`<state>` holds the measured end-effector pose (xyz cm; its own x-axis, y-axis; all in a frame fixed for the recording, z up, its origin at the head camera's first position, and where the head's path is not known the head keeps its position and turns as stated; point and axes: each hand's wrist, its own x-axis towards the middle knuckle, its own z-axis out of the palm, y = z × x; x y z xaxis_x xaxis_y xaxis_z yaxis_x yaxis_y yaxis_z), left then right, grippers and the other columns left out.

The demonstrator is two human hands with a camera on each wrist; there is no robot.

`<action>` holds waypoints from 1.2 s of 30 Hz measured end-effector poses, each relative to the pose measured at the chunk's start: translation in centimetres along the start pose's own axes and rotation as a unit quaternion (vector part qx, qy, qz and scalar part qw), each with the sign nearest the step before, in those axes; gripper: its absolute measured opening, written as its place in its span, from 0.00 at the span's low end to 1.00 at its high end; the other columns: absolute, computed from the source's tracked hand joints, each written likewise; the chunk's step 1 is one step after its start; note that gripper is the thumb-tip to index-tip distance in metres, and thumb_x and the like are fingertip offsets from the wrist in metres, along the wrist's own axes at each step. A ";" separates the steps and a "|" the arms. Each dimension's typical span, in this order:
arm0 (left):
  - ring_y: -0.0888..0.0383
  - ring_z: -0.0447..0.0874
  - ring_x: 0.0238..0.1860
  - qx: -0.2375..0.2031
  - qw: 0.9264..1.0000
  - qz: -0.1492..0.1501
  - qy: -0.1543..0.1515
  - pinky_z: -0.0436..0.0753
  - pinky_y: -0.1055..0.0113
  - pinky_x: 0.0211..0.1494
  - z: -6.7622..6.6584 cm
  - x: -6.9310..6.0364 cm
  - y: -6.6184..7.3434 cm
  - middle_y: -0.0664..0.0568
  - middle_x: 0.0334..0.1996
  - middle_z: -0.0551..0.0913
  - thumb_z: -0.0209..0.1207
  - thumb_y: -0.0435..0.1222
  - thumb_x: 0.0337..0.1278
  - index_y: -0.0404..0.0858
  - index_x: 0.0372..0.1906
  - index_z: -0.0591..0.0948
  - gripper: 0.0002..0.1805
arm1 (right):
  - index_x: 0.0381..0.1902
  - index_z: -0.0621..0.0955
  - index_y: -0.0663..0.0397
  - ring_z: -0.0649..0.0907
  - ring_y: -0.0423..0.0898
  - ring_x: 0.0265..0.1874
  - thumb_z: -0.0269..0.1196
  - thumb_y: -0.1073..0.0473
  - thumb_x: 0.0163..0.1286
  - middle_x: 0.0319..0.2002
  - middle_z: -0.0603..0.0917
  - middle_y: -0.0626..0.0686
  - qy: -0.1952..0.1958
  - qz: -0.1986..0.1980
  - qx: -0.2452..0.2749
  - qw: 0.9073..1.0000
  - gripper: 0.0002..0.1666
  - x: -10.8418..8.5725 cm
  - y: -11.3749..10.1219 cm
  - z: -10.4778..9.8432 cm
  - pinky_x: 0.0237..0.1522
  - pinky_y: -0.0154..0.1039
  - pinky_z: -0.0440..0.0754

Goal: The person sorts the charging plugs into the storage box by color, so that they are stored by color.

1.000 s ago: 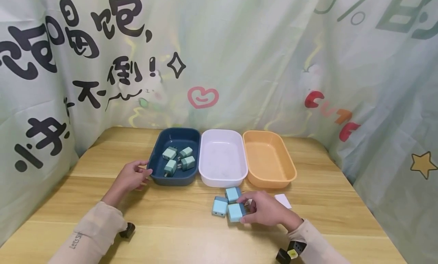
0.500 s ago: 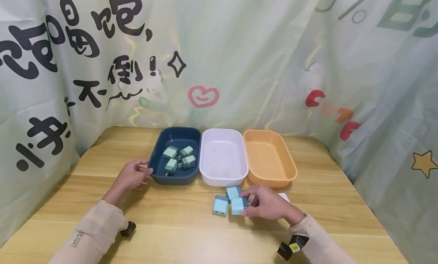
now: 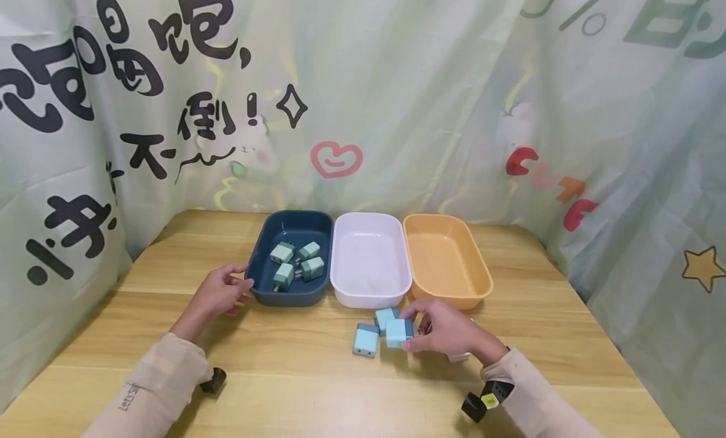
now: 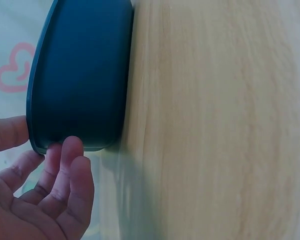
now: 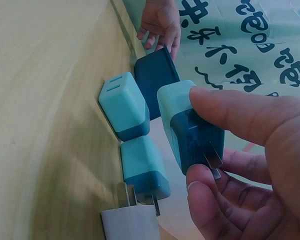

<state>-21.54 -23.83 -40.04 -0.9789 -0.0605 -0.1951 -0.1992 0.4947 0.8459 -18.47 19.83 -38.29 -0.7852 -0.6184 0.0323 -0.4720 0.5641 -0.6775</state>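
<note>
My right hand (image 3: pixel 445 328) pinches a light-blue plug adapter (image 3: pixel 398 333) between thumb and fingers; in the right wrist view that adapter (image 5: pixel 190 125) is raised, its metal prongs facing the palm. Two more light-blue adapters lie on the table, one at left (image 3: pixel 365 340) and one behind (image 3: pixel 384 318). A white adapter (image 5: pixel 131 223) is beside them in the right wrist view, mostly under my hand in the head view. My left hand (image 3: pixel 221 291) touches the left rim of the dark blue tray (image 3: pixel 292 299), fingers loosely bent in the left wrist view (image 4: pixel 45 190). Several green adapters (image 3: pixel 283 276) lie in this tray.
A white tray (image 3: pixel 371 300) stands against the dark blue one, and an orange tray (image 3: pixel 452 300) is at its right. All three stand on the wooden table (image 3: pixel 283 387), in front of a printed curtain (image 3: pixel 408 110).
The light-blue adapter in my right hand has come up off the table and shifted slightly right and back. My left hand has stayed at the tray rim.
</note>
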 end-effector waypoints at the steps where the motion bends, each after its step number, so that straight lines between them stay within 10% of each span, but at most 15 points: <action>1: 0.46 0.83 0.41 0.000 1.000 0.001 0.001 0.83 0.57 0.39 0.0 0.0 0.0 0.34 0.48 0.76 0.55 0.40 0.69 0.32 0.70 0.63 0.30 | 0.46 0.81 0.59 0.79 0.37 0.24 0.76 0.51 0.53 0.33 0.79 0.45 0.002 -0.002 0.000 1.000 0.27 0.0 0.0 0.0 0.29 0.34 0.79; 14: 0.45 0.82 0.42 -0.002 1.000 -0.004 -0.002 0.83 0.57 0.38 0.2 0.1 0.0 0.34 0.48 0.76 0.55 0.39 0.70 0.34 0.71 0.63 0.30 | 0.44 0.81 0.59 0.79 0.40 0.27 0.76 0.54 0.53 0.32 0.80 0.45 0.011 -0.023 0.011 1.000 0.24 1.1 0.1 -0.5 0.30 0.35 0.80; 36: 0.47 0.83 0.40 -0.021 1.000 0.009 -0.002 0.83 0.58 0.37 0.2 -0.1 -0.2 0.36 0.46 0.79 0.53 0.39 0.71 0.34 0.70 0.63 0.28 | 0.45 0.80 0.55 0.80 0.47 0.31 0.76 0.52 0.53 0.32 0.80 0.51 0.035 0.048 0.043 0.997 0.25 3.6 -0.3 -1.5 0.36 0.41 0.81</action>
<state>-21.35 -23.78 -40.30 -0.9821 -0.0494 -0.1818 -0.1840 0.4592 0.8691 -21.74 18.27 -36.91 -0.8526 -0.5224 0.0132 -0.3598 0.5686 -0.7397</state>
